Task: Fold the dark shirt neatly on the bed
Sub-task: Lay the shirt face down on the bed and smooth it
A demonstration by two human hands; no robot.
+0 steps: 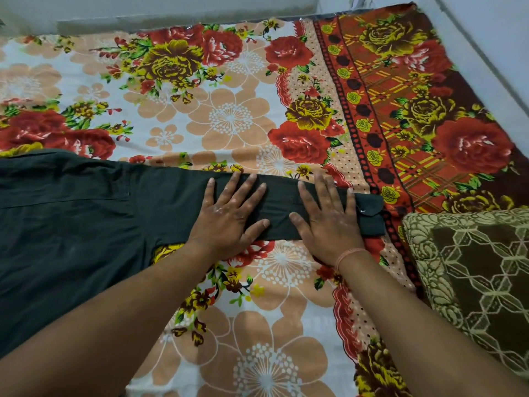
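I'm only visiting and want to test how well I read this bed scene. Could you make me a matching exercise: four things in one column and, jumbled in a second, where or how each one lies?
Things
1. left hand
2. right hand
3. sleeve cuff
4. brown cushion

Places or states
A. on the right side of the bed, apart from the shirt
B. flat on the sleeve, orange band on its wrist
C. at the sleeve's outer end, under neither hand
D. flat on the sleeve, nearer the shirt's body

Pairs: 1-D, 2-B, 3-C, 4-A
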